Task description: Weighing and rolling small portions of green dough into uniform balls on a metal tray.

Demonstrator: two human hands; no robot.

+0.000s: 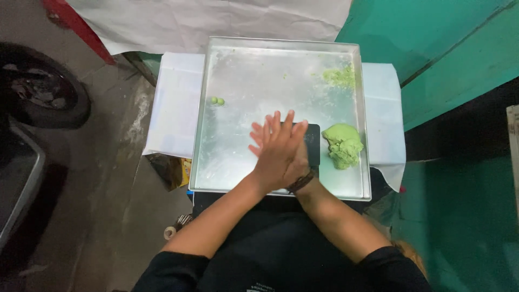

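My left hand point(278, 148) lies flat on top of my right hand point(300, 172), palms pressed together over a square metal tray point(232, 157). Whatever sits between the palms is hidden. A dark wristband circles my right wrist. Under the hands lies a small black flat object point(312, 138), perhaps a scale. A lump of green dough point(343, 145) rests just right of the hands. Two small green dough balls point(217, 100) sit at the tray's left side. Green crumbs point(339, 76) are smeared in the far right corner.
The tray rests on a small table covered in white cloth point(172, 111). A green wall point(448, 48) stands to the right, a dark tyre point(43, 86) at the far left on the concrete floor. White sheeting point(216, 21) hangs behind the tray.
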